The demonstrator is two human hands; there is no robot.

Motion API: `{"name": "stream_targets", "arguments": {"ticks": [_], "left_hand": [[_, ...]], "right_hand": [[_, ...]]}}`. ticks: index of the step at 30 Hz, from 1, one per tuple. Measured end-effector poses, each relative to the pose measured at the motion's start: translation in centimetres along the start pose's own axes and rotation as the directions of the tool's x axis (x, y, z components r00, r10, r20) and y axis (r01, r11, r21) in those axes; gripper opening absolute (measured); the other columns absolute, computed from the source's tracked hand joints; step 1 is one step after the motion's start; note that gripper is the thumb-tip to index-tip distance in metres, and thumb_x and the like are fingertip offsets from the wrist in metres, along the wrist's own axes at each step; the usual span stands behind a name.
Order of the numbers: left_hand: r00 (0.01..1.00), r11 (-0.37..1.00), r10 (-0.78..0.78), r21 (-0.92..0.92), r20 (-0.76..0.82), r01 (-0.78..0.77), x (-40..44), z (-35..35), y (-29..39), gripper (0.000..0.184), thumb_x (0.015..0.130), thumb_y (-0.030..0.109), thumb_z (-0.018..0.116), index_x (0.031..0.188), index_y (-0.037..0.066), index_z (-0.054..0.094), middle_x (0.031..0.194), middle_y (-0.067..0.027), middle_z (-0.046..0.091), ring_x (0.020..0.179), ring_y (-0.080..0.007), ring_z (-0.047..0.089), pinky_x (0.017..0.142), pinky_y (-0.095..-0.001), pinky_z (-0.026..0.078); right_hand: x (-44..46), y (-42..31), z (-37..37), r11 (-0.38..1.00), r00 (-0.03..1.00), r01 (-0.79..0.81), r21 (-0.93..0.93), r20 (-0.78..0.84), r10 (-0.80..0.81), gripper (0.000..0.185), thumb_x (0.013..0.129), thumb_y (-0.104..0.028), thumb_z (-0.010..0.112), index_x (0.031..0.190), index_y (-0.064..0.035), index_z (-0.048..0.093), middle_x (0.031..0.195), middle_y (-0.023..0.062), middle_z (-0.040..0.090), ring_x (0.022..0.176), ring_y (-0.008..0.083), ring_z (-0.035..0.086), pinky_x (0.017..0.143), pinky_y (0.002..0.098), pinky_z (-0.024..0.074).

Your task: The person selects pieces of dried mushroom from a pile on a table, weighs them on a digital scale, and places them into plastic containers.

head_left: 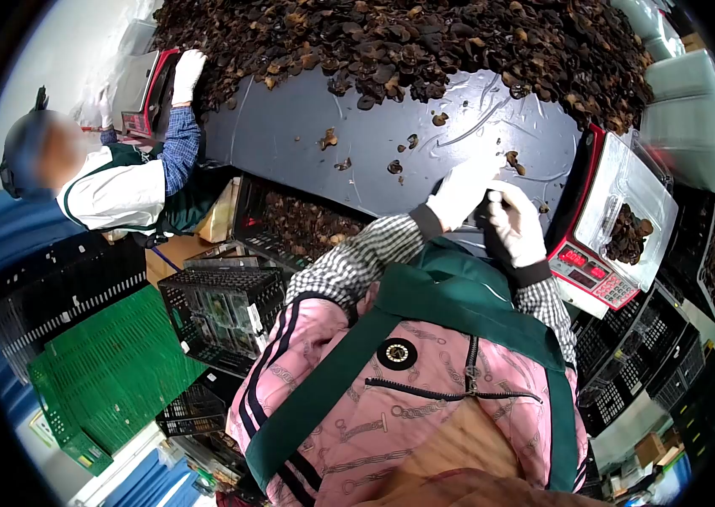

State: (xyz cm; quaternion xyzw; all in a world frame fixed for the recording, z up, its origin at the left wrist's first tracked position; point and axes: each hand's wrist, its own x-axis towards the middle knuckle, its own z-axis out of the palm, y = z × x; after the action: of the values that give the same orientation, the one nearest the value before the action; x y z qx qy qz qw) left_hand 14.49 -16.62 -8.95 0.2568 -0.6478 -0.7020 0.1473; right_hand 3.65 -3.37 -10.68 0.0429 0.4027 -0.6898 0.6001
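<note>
Your left hand (463,193), in a white glove, is over the near edge of the tabletop (290,144), fingers pointing away from you. Glare washes out the fingertips; cannot tell whether they grip or are loose. Your right hand (516,226), also gloved, is close beside it, fingers bent inward. Its palm side is hidden; cannot tell if anything is in it. The dark patch between the two is hard to make out, shadow or object.

Loose dark pieces (394,166) lie scattered on the tabletop ahead of you and to your left; one is just past your left fingertips. Beyond, a broad heap (408,51) of the same, top cut off by the frame.

To your right, a red-edged scale (587,245) bears a clear tray (640,193) with a small pile (629,235) in it. Red digits glow on the display (584,264), too blurred to read. Clear tubs (691,118) stand behind, partly lost in the dark lens rim.

Left: a co-worker, face blurred, one gloved hand (189,74) at the edge of a second scale (142,97); the other hand is mostly obscured.

Below the tabletop, a bin (307,221) of dark pieces shows in part, the tabletop edge and your left sleeve overlapping it. A green crate (116,372) sits lower left.
</note>
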Motion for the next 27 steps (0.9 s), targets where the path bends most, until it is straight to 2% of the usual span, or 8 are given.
{"name": "stream_targets", "arguments": {"ticks": [1,3,7,11,15,19,21,27], "left_hand": [[0.959,0.912,0.282,0.310,-0.001,-0.268,1.5,0.1,-1.0,0.039,0.092,0.008,0.055,0.131,0.007,0.061,0.131,-0.0157,0.061,0.123,-0.0290,0.057,0.107,-0.0371,0.045],[0.877,0.668,0.462,0.598,0.133,-0.443,4.4,1.0,-2.7,0.045,0.090,0.004,0.048,0.134,0.007,0.059,0.137,-0.0188,0.057,0.129,-0.0329,0.053,0.114,-0.0423,0.037],[0.809,0.214,0.480,0.848,0.340,-0.484,6.7,4.3,-2.9,0.042,0.088,0.015,0.053,0.129,0.009,0.058,0.139,-0.0169,0.054,0.133,-0.0333,0.047,0.113,-0.0533,0.031],[0.859,0.315,0.364,0.820,0.360,-0.477,6.0,3.6,-4.2,0.022,0.087,0.015,0.056,0.104,0.005,0.064,0.107,-0.0130,0.064,0.105,-0.0293,0.060,0.094,-0.0413,0.046],[0.869,0.378,0.460,0.845,0.183,-0.378,2.9,-0.2,-4.9,0.013,0.084,0.015,0.057,0.090,0.006,0.065,0.088,-0.0116,0.063,0.086,-0.0296,0.061,0.083,-0.0419,0.047],[0.956,0.202,0.280,0.968,0.087,-0.148,-0.9,-5.3,-4.4,0.017,0.084,0.015,0.056,0.097,0.008,0.066,0.100,-0.0105,0.063,0.101,-0.0285,0.058,0.096,-0.0462,0.041],[0.883,0.177,0.470,0.981,-0.012,-0.081,-2.3,-7.6,-5.7,0.023,0.085,0.014,0.056,0.105,0.006,0.065,0.110,-0.0104,0.064,0.113,-0.0281,0.056,0.105,-0.0498,0.037],[0.887,0.079,0.462,0.996,-0.009,-0.031,0.0,-9.9,-3.2,0.052,0.090,0.029,0.064,0.139,0.016,0.053,0.148,-0.0134,0.046,0.134,-0.0394,0.042,0.110,-0.0522,0.034]], "right_hand": [[-1.7,-1.7,1.0,0.979,0.990,0.131,-0.154,-0.027,-0.137,0.025,0.100,-0.019,0.055,0.112,0.0016,0.064,0.087,0.0042,0.062,0.070,0.0107,0.056,0.058,0.0224,0.0454],[-5.1,-5.1,2.9,0.813,0.910,0.342,-0.472,-0.049,-0.411,0.025,0.099,-0.012,0.054,0.115,0.0019,0.066,0.088,0.0040,0.063,0.070,0.0087,0.056,0.058,0.0214,0.0435],[-10.3,-11.4,1.9,0.334,0.513,0.266,-0.904,-0.161,-0.843,0.024,0.101,-0.011,0.053,0.118,-0.0001,0.066,0.101,0.0083,0.069,0.080,0.0097,0.062,0.072,0.0238,0.0509],[-12.4,-14.7,-4.8,-0.079,0.232,0.075,-0.994,0.094,-0.968,0.021,0.101,-0.007,0.058,0.118,0.0021,0.065,0.116,0.0109,0.069,0.100,0.0155,0.066,0.092,0.0297,0.0523],[-13.6,-16.2,-7.4,-0.452,0.457,-0.248,-0.857,0.307,-0.835,0.031,0.093,-0.010,0.068,0.122,-0.0003,0.065,0.118,0.0137,0.068,0.110,0.0270,0.064,0.100,0.0360,0.0480],[-12.5,-15.6,-5.6,-0.458,0.375,-0.215,-0.863,0.360,-0.854,0.031,0.091,-0.011,0.069,0.120,-0.0009,0.066,0.122,0.0162,0.065,0.115,0.0294,0.061,0.102,0.0383,0.0459],[-11.4,-15.1,-4.3,-0.427,0.362,-0.126,-0.895,0.359,-0.860,0.028,0.092,-0.009,0.068,0.119,-0.0007,0.067,0.122,0.0164,0.065,0.115,0.0290,0.061,0.102,0.0383,0.0460],[-5.9,-12.8,2.0,-0.475,0.368,0.161,-0.865,0.499,-0.784,0.023,0.094,-0.005,0.064,0.116,-0.0031,0.068,0.121,0.0139,0.066,0.115,0.0270,0.061,0.102,0.0379,0.0457]]}}
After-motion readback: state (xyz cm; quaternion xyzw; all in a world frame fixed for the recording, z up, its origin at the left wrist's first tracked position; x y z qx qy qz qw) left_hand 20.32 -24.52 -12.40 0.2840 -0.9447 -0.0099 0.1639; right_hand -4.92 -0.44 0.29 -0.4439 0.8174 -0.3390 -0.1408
